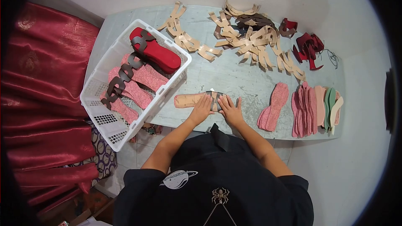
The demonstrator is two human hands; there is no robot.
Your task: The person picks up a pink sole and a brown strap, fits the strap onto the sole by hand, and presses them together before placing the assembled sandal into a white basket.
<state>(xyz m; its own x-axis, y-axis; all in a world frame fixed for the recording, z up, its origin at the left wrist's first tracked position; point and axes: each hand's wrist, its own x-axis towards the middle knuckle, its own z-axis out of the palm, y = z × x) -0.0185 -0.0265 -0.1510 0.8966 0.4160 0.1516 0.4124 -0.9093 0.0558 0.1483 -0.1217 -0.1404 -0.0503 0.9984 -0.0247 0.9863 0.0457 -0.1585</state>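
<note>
A tan insole (185, 101) lies sideways on the table in front of me, with a dark strap (215, 95) across its right part. My left hand (202, 108) rests flat on the insole beside the strap, fingers stretched out. On the strap's other side, my right hand (230, 109) presses down with its fingers spread, covering the right end of the insole. A small white bit (212, 89) shows at the strap's far edge.
At left, a white basket (115, 136) holds pink soles with brown straps and a red sandal (161, 54). Tan strap pieces (255, 44) lie at the back, near dark red straps (309, 47). Pink soles (274, 106) and green soles (329, 104) stand at right.
</note>
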